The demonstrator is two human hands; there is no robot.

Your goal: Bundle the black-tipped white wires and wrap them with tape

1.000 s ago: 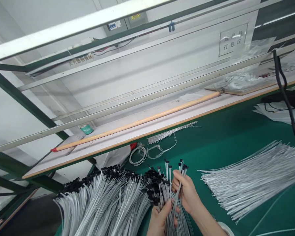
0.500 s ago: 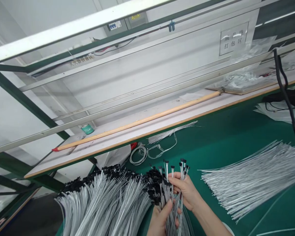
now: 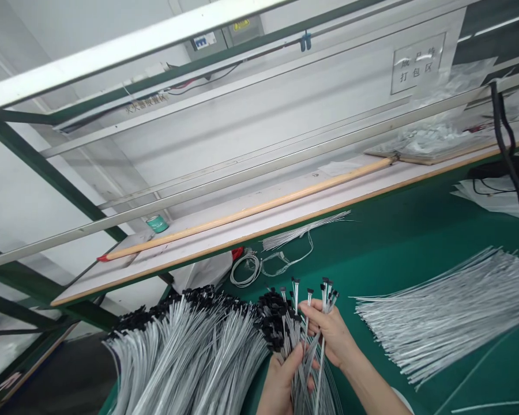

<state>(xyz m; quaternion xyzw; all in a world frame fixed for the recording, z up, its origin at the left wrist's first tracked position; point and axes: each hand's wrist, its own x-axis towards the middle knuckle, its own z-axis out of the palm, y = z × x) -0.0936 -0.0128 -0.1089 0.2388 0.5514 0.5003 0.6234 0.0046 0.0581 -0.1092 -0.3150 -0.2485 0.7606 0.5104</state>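
My left hand (image 3: 283,374) is closed around a bundle of thin grey cables (image 3: 300,386) with small black connectors at their upper ends. Just above it and to the right, my right hand (image 3: 333,331) grips a few of these cables, whose black connectors (image 3: 327,288) stick up past the fingers. One single cable with its connector (image 3: 310,292) stands between thumb and fingers, near the right fingertips. Dark connectors (image 3: 273,323) crowd together at the left side of the held bundle. The lower cable ends run out of view.
A large heap of grey cables (image 3: 190,351) with black ends lies to the left. Loose cables without black ends (image 3: 450,311) spread over the green table (image 3: 384,242) at right. Behind are a coiled white cord (image 3: 245,271), a thin cable bunch (image 3: 305,229) and a shelf with a wooden pole (image 3: 251,213).
The camera view has shifted slightly. Both hands keep their grips on the cables, and the single cable's connector sits a little farther right from the neighbouring ones.
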